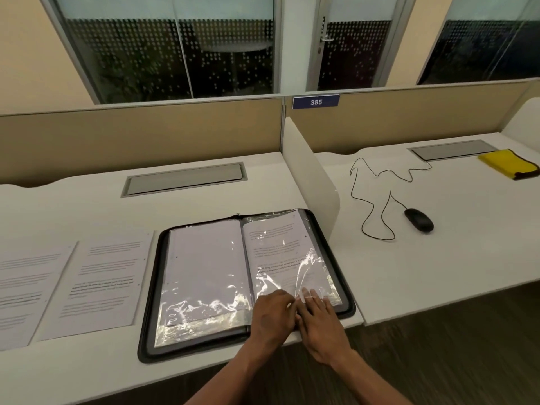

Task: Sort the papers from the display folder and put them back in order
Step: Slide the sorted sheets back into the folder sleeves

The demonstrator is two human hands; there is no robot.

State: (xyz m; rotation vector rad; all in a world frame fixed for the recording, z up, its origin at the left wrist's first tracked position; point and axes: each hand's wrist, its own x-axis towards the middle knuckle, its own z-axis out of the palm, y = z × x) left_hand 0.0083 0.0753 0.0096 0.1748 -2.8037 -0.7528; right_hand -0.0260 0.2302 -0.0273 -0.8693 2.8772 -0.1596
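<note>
A black zip display folder (152, 290) lies open on the white desk, its clear sleeves shining. The left sleeve holds a blank sheet (204, 267); the right sleeve holds a printed page (280, 247). Both hands are at the bottom edge of the right sleeve. My left hand (273, 315) has its fingers curled and pinches the plastic sleeve edge. My right hand (317, 314) lies beside it with straight fingers slid onto or under the plastic. Two printed sheets lie on the desk left of the folder, one near it (102, 285) and one at the far left (20, 290).
A white divider panel (309, 176) stands just right of the folder. Beyond it, the neighbouring desk carries a black mouse (418, 219) with a looping cable and a yellow cloth (508, 163). A grey cable hatch (184, 178) sits behind the folder. The desk's front edge runs under my wrists.
</note>
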